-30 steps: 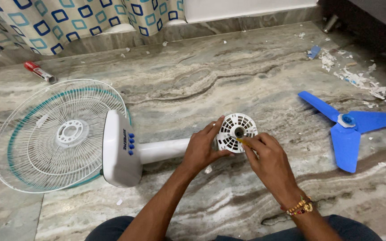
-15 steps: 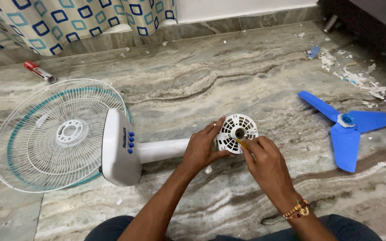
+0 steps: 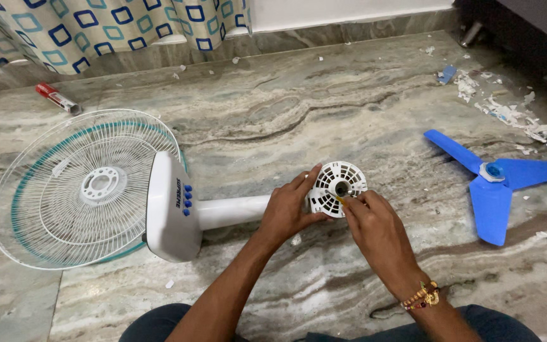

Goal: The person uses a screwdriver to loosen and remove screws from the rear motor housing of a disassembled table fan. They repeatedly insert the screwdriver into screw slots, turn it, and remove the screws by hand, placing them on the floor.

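A white table fan lies dismantled on the marble floor. Its round vented motor housing (image 3: 338,185) faces up at the end of the white stem (image 3: 232,211). My left hand (image 3: 289,212) grips the housing's left side. My right hand (image 3: 375,228) pinches a small yellow-tipped item against the housing's front, just below its dark centre hole; what the item is I cannot tell. The white base (image 3: 171,209) with blue buttons lies to the left.
A white and teal wire fan guard (image 3: 77,190) rests behind the base. A blue three-blade propeller (image 3: 492,183) lies on the floor at right. Paper scraps (image 3: 508,114) litter the far right. A red tube (image 3: 58,98) and a patterned curtain (image 3: 109,25) are at the back left.
My right hand has shifted slightly on the housing's front. The left hand keeps its hold and the fan has not moved.
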